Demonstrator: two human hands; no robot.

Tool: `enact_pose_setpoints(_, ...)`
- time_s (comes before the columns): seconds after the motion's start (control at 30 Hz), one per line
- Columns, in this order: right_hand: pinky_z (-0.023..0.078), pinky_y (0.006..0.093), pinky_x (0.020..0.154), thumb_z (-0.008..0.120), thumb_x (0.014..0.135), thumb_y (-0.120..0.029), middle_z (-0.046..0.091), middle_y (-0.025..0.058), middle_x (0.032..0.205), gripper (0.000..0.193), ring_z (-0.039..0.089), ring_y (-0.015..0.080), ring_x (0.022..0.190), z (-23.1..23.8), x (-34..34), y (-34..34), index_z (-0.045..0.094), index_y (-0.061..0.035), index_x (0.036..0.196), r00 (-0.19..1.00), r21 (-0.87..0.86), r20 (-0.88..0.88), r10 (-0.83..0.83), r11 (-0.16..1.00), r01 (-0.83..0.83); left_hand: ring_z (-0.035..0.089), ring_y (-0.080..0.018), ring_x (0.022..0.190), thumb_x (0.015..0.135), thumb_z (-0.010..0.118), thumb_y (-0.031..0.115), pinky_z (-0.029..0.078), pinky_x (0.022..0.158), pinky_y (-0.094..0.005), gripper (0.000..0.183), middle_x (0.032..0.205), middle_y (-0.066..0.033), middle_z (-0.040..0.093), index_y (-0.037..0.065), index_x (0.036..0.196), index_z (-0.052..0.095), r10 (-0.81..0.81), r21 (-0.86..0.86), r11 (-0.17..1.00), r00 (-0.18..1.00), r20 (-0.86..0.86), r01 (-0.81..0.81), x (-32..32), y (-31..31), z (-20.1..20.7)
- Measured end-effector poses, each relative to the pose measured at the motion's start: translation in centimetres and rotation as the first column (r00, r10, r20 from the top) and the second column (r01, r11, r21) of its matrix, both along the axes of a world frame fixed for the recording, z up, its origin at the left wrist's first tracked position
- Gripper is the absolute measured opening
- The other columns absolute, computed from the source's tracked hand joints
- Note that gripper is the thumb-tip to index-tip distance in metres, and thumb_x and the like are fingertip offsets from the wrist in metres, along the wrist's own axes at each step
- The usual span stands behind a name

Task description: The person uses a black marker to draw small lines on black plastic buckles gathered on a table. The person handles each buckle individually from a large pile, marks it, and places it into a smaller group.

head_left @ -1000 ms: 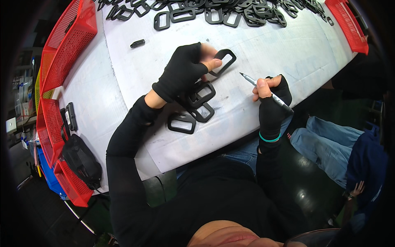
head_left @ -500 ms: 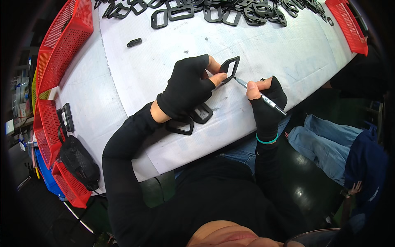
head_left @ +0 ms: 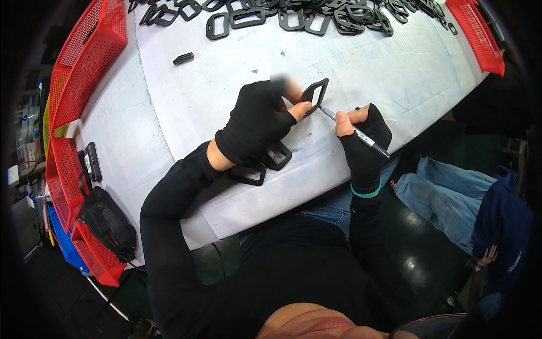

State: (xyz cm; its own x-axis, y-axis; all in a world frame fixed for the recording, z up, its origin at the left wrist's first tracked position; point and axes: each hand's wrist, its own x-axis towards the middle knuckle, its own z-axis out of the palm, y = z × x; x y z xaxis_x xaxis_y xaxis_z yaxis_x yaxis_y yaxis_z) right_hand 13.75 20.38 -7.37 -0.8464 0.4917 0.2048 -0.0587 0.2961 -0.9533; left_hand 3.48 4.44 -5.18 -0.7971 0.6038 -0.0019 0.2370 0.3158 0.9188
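Observation:
My left hand (head_left: 262,113), in a black fingerless glove, pinches a black rectangular frame (head_left: 308,97) on edge above the table. In my right hand (head_left: 364,135), gloved the same way, is a silver marker pen (head_left: 366,138). Its tip meets the lower edge of the frame, as far as I can see. Two more black frames, a nearer one (head_left: 251,174) and a farther one (head_left: 279,156), lie flat beneath my left wrist, partly hidden by it. A black pen cap (head_left: 183,58) rests on the table, farther off to the left.
A heap of black frames (head_left: 293,18) covers the table's far side. Red perforated baskets (head_left: 90,62) line the left edge, and another red basket (head_left: 477,37) stands far right. A black mesh pouch (head_left: 107,223) lies at the left. Another person in jeans (head_left: 440,198) is at right.
The marker and my right hand have shifted slightly left, with the tip moving along the frame's lower edge. My left hand keeps its hold on the frame.

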Motion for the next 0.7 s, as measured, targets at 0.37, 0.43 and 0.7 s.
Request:
enact_pose_setpoints(0.37,0.039,0.0215,0.049,0.071,0.078,-0.009,0.054,0.0017,0.058,0.02,0.049,0.0058,0.052,-0.1,0.3,0.0,0.054,-0.0005,0.071,0.999,0.029,-0.045,-0.007,1.0,0.008,0.059,-0.0135,0.058,0.078,0.07,0.012,0.045,0.051,-0.0252,0.012,0.071,-0.0048,0.062,0.005,0.088,0.065,-0.08,-0.038,0.997,0.963,-0.257,0.072,1.3,-0.2,-0.5)
enact_pose_setpoints(0.43,0.039,0.0212,0.048,0.07,0.079,-0.007,0.054,0.0021,0.057,0.019,0.049,0.0059,0.051,-0.2,0.4,0.0,0.054,-0.0009,0.071,0.997,0.094,-0.075,0.013,0.996,-0.006,0.062,-0.0208,0.061,0.08,0.067,0.013,0.047,0.052,-0.0297,0.012,0.075,-0.0067,0.062,0.006,0.089,0.063,-0.111,-0.033,0.994,0.934,-0.338,0.106,1.7,-0.3,-0.7)
enact_pose_setpoints(0.7,0.039,0.0209,0.047,0.069,0.079,-0.005,0.056,0.0023,0.056,0.017,0.051,0.0057,0.05,-0.5,0.5,-0.2,0.054,-0.0015,0.072,0.996,0.141,-0.08,0.041,0.99,-0.029,0.062,-0.0223,0.06,0.074,0.069,0.005,0.047,0.048,-0.0303,0.024,0.081,-0.0072,0.063,0.007,0.096,0.058,-0.25,-0.168,0.968,0.794,-0.554,0.188,2.2,-0.8,-1.7)
